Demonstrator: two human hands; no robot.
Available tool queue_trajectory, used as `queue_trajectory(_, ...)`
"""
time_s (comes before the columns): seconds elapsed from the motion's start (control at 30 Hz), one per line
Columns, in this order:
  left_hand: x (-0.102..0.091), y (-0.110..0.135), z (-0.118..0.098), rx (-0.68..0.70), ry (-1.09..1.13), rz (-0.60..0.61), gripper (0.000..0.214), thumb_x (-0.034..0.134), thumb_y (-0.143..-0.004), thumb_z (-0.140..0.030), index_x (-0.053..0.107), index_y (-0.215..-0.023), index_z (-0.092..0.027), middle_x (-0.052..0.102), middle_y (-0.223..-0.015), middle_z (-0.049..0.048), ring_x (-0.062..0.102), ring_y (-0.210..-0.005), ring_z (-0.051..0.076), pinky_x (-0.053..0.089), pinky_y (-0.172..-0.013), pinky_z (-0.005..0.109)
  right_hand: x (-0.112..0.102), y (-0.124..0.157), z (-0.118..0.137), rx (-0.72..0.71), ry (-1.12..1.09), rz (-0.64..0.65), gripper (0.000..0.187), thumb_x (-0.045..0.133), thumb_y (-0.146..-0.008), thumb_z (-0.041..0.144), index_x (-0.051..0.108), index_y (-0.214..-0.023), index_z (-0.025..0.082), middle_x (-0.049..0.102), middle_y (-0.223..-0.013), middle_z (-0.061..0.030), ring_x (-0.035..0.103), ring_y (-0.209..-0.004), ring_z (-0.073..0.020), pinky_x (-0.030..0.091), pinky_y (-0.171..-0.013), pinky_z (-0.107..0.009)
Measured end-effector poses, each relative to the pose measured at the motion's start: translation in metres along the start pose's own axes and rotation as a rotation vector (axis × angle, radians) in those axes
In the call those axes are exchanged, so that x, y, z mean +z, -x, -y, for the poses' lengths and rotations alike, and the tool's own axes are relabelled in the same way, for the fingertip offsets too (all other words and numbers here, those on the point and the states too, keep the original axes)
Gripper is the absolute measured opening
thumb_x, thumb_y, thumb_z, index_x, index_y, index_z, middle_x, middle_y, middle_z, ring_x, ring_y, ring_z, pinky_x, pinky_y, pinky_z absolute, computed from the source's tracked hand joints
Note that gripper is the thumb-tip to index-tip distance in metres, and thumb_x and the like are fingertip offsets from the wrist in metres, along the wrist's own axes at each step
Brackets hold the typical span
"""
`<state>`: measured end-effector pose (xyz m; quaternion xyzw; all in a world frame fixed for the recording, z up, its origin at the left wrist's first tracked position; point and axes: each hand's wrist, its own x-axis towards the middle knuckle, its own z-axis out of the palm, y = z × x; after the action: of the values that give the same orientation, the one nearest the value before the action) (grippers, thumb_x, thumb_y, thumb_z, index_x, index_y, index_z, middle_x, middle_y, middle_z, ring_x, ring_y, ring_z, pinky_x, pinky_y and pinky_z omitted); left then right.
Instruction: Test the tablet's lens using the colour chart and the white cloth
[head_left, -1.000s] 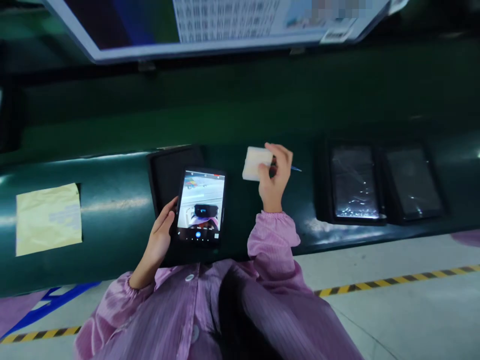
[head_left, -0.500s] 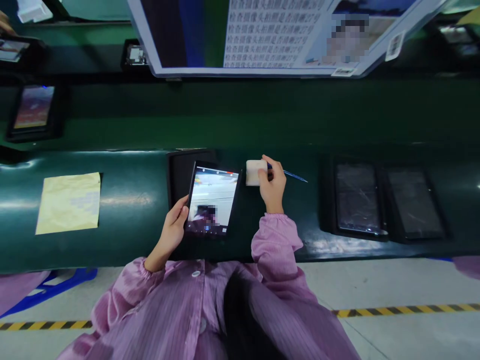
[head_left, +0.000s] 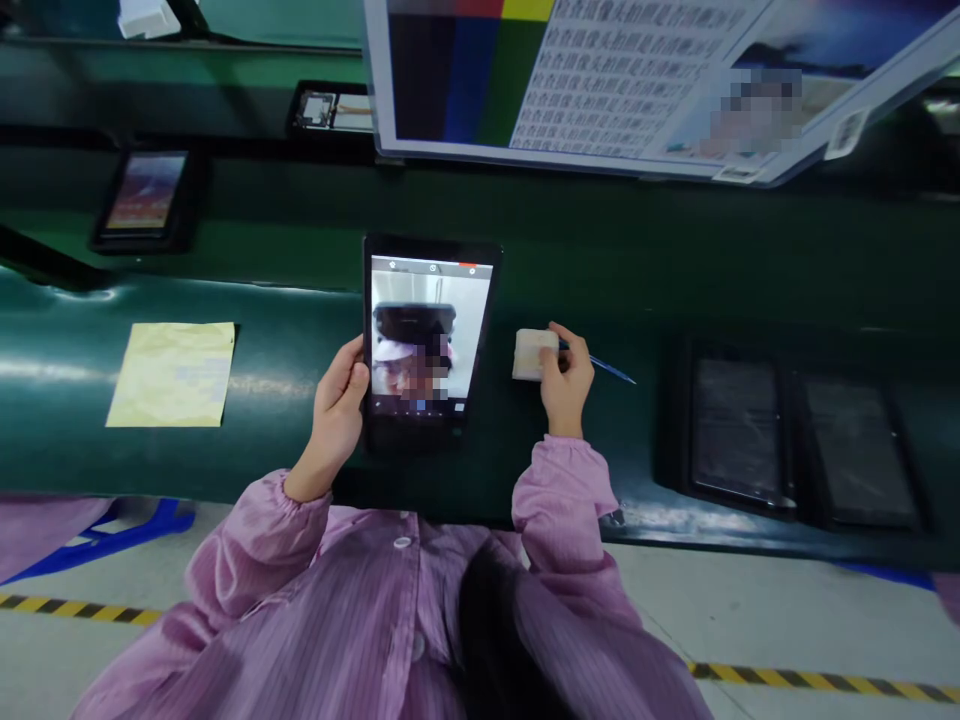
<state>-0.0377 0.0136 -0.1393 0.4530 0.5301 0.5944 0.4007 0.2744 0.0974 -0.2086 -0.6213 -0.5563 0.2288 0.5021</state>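
While the left hand [head_left: 335, 412] grips the tablet [head_left: 426, 340] by its left edge, screen lit and raised over the green belt [head_left: 285, 340] | right hand [head_left: 566, 378] closed on a white block [head_left: 533, 354] and blue pen [head_left: 611, 368], just right of tablet | yellow note [head_left: 172, 374] far left | two dark tablets [head_left: 739, 428] right

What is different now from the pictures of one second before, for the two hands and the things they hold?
The left hand has lifted the tablet up from its flatter, tilted position over the green belt; its screen now stands upright towards the person. The right hand has brought the white block down and closer to the belt. Both grips stayed, as did the blue pen in the right hand and the yellow paper.
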Motion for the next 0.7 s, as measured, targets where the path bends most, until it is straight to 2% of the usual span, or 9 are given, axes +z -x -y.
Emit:
queue_trajectory(0.23,-0.001,0.009,0.004,-0.075,-0.005,-0.006,0.041,0.065,-0.099,-0.051,0.069,-0.133,-0.028,0.066,-0.14,0.0054,0.06,-0.132,0.027,0.047,-0.117,0.041,0.0,0.001,0.001,-0.001,-0.008,0.0,0.04,0.058,-0.088,0.04,0.07,-0.122,0.022,0.067,-0.119,-0.0086,0.058,-0.074,-0.0193,0.047,-0.064,-0.032)
queue_trajectory(0.47,-0.012,0.028,0.03,-0.323,-0.048,-0.052,0.048,0.064,-0.095,-0.051,0.067,-0.133,-0.022,0.068,-0.138,0.0111,0.065,-0.125,0.029,0.053,-0.11,0.045,0.0,0.001,-0.002,0.008,-0.019,-0.009,0.045,0.057,-0.083,0.035,0.071,-0.123,0.021,0.068,-0.12,-0.0082,0.058,-0.078,-0.0203,0.046,-0.065,-0.033)
queue_trajectory(0.7,-0.018,0.025,0.039,-0.36,-0.201,-0.003,0.048,0.062,-0.094,-0.048,0.068,-0.132,-0.02,0.068,-0.136,0.0116,0.063,-0.129,0.031,0.044,-0.12,0.049,0.001,0.002,0.002,0.019,-0.018,-0.007,0.044,0.055,-0.084,0.035,0.07,-0.123,0.02,0.068,-0.12,-0.0087,0.06,-0.079,-0.0197,0.047,-0.065,-0.032)
